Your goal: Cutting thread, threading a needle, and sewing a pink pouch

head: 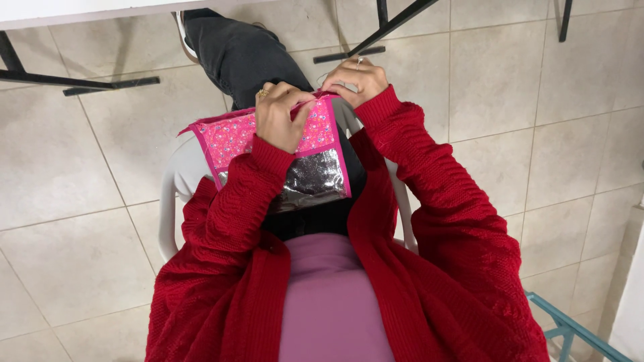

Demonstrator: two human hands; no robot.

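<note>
The person sits on a white chair (176, 175) and looks down at their own lap. A pink pouch (235, 137) lies there, patterned with small flowers and edged with a brighter pink trim. Its near part is a shiny silver panel (314, 179), crinkled like foil, and it rests against the dark trousers (241, 57) and the black cloth below it.

The left hand (280, 114) lies over the middle of the pouch, at its far edge. Its fingers (295, 100) are curled tight and pinch the pink trim there; a gold ring shows on one of them. The right hand (361, 79) sits just right of it, at the pouch's far right corner, touching the cloth. Its fingers are bent closed too, and they seem to grip the corner or something small at it, but what exactly they hold cannot be told. A ring shows on this hand as well. The two hands are close together, nearly touching.

Both arms wear a red knit cardigan (443, 221), open over a mauve top (332, 302). The floor (80, 221) is pale tile. At the far left stands a white table (80, 12) on black legs, and a teal metal frame (570, 328) shows at the near right.
</note>
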